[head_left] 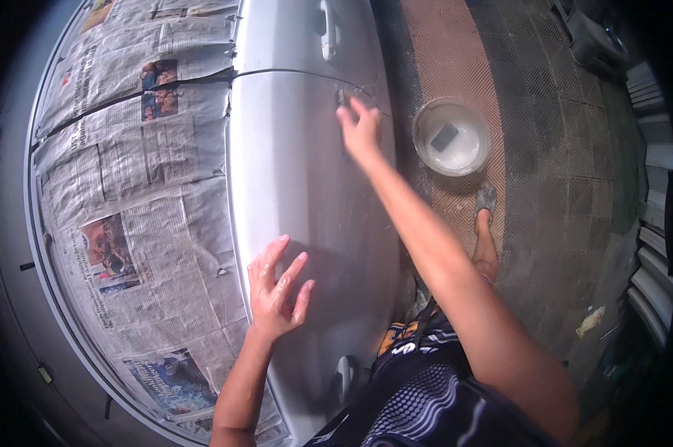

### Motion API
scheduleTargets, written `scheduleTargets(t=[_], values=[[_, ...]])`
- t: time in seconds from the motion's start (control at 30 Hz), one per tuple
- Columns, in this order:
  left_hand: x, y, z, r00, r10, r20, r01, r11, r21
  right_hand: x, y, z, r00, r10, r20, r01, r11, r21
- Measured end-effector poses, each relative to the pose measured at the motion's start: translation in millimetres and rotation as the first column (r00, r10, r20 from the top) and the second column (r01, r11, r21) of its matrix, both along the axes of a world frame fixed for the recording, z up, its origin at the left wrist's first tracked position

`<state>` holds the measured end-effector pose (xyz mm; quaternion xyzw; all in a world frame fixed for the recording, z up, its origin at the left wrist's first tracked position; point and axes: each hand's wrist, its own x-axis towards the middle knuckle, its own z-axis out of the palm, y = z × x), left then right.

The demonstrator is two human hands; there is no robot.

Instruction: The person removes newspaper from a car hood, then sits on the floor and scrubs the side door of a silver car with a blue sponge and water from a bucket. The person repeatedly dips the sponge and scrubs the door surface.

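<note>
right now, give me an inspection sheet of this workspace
surface: grey car panel, dull and matt, door seam across its top
job's things: small dark pad under the right hand's fingertips, pressed on the panel near the seam
clutter: white bucket on the floor holding pale liquid and a dark block; scrap on the paving
hands: right hand stretched out on the pad; left hand flat on the panel, fingers spread, holding nothing
cables: nothing seen
surroundings: newspaper masking the windows; door handle above the seam; patterned brick paving; person's foot by the bucket
</note>
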<state>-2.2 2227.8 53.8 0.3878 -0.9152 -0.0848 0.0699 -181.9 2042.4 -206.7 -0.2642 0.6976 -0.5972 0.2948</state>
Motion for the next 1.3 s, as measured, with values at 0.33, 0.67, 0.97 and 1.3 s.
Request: scheduleTargets(t=[0.33,0.67,0.97,1.3], values=[[0.1,-0.3,3.6,1.000,0.029,-0.012,-0.029,1.000,0.001,6.2,10.1,43.0,1.000,-0.006,0.016,0.004,0.992,0.125],[2.4,5.2,5.0,0.998,0.053,0.018,-0.053,0.999,-0.009,-1.2,-9.7,42.3,0.994,0.067,0.088,-0.084,0.977,0.194],[21.7,16.4,14.2,0.959,-0.010,0.283,-0.028,0.991,0.130,24.3,39.4,67.7,0.968,0.220,0.123,-0.228,0.972,0.057],[16.0,10.6,11.8,0.974,0.029,0.223,-0.059,0.990,0.129,-13.2,-20.0,68.9,0.972,0.181,0.151,-0.201,0.971,0.130]])
